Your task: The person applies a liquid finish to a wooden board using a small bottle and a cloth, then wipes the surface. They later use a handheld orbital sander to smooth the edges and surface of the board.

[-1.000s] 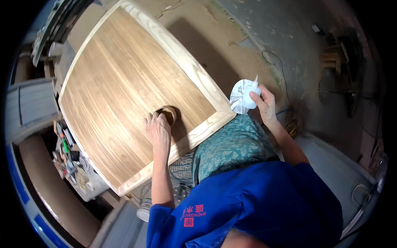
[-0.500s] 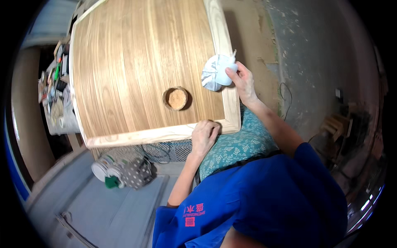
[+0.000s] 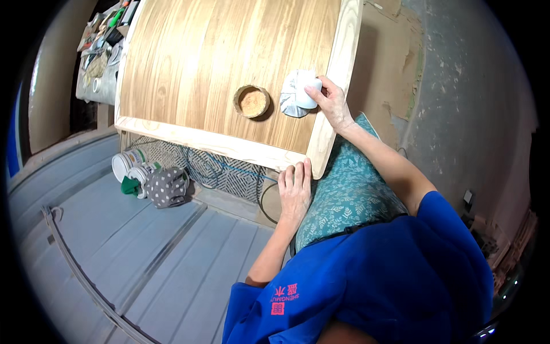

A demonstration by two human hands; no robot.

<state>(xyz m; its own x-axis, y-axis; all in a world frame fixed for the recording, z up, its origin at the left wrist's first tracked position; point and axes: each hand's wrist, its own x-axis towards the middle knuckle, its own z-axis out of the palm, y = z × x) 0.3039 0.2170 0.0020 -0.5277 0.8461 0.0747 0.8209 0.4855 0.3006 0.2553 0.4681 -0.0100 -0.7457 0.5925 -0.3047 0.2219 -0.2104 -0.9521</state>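
A wooden panel (image 3: 189, 69) with a pale frame lies before me. My right hand (image 3: 333, 103) grips a small white squeeze bottle (image 3: 307, 96) between thumb and fingers, over the panel's right side. Next to it is a crumpled white and grey packet or cloth (image 3: 290, 98); whether the bottle touches it I cannot tell. The bottle's nozzle does not show. My left hand (image 3: 295, 186) has its fingers stretched out, their tips on the frame's near edge by the right corner. Left of the packet stands a round brown bowl (image 3: 252, 102) with orange-tan, powdery-looking contents.
Below the panel's near side sit white buckets (image 3: 129, 163) and a grey patterned cloth bundle (image 3: 166, 188). Tools and small items crowd a side table (image 3: 103, 74) at the far left. A cable (image 3: 268, 209) hangs near my left hand. Cardboard (image 3: 384, 74) lies on the floor to the right.
My view has shifted. My left hand has gone from resting curled on the frame to fingertips at its near edge. The bottle has tilted, and its nozzle has gone from sight.
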